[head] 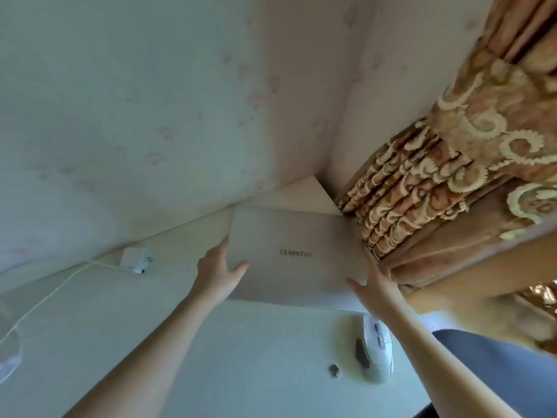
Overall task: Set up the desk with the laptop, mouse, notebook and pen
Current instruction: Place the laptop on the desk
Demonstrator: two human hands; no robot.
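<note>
Both hands are gripping a closed silver laptop (297, 257) lying flat at the far side of the pale desk (241, 357), near the wall corner. The left hand (218, 274) is clasping its left edge, thumb lying on the lid; the right hand (372, 285) is clasping its right edge beside the patterned curtain (437, 188). A white mouse (376, 348) is sitting near the right forearm. A white charger (135, 258) is lying far left.

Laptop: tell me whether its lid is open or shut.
Shut. The laptop lies flat on the desk with its logo-bearing lid up; no screen or keyboard shows. Left hand and right hand grip its sides.
</note>
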